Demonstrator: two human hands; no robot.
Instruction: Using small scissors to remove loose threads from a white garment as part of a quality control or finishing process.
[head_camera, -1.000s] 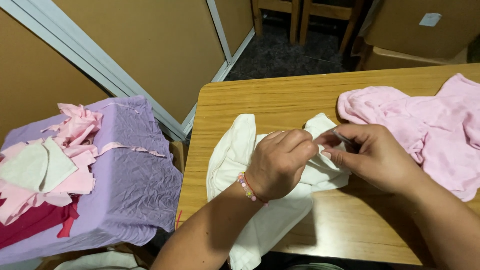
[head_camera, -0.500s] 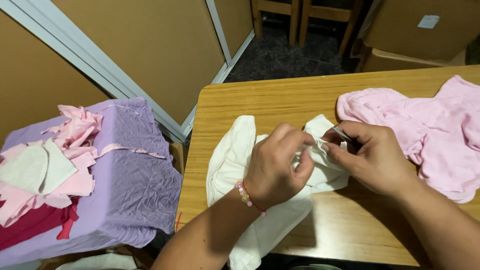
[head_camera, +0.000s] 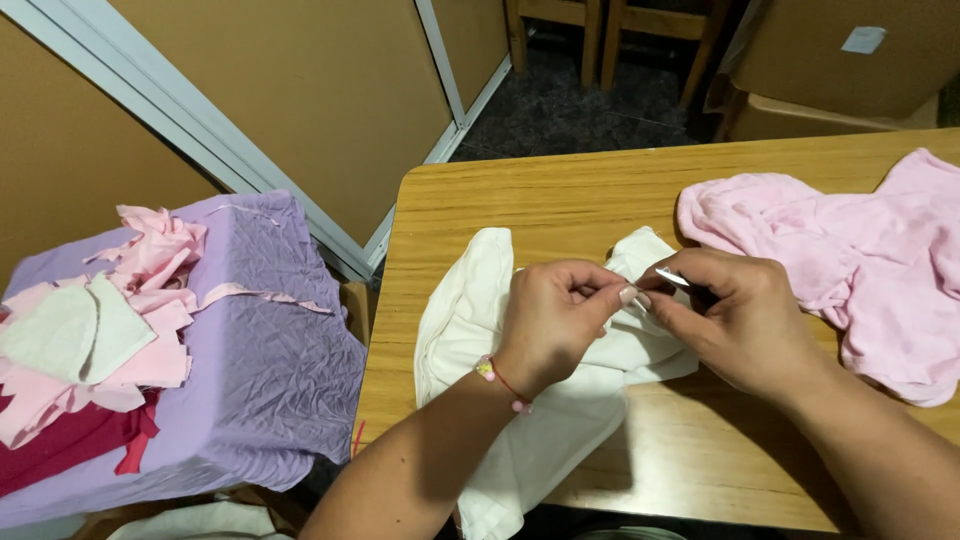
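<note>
From the head view, both hands met over the middle of the table (head_camera: 560, 200). The left hand (head_camera: 555, 320) came up from the near edge with its wrist bent, knuckles upward and fingers curled in, thumb and forefinger pinching a fold of the white cloth (head_camera: 470, 320). A red bracelet (head_camera: 500, 380) with small beads sat on that wrist. The right hand (head_camera: 745, 320) reached in from the near right, fingers bunched and closed on a small thin silvery tool (head_camera: 672, 277), its tip almost touching the left fingertips. What kind of tool it was could not be told.

The white cloth lay crumpled under both hands, running from the table's middle to its near edge, where one end hung over. A pink garment (head_camera: 870, 260) lay bunched just to the right, near the right hand and reaching the table's right side. The far strip of the table was bare wood, as was the far left corner.

To the left, well apart from the table, a purple cloth (head_camera: 270, 350) covered a low surface and carried a heap of pink, white and dark red scraps (head_camera: 100, 340). Dark floor and wooden chair legs (head_camera: 600, 40) showed beyond the far edge.
</note>
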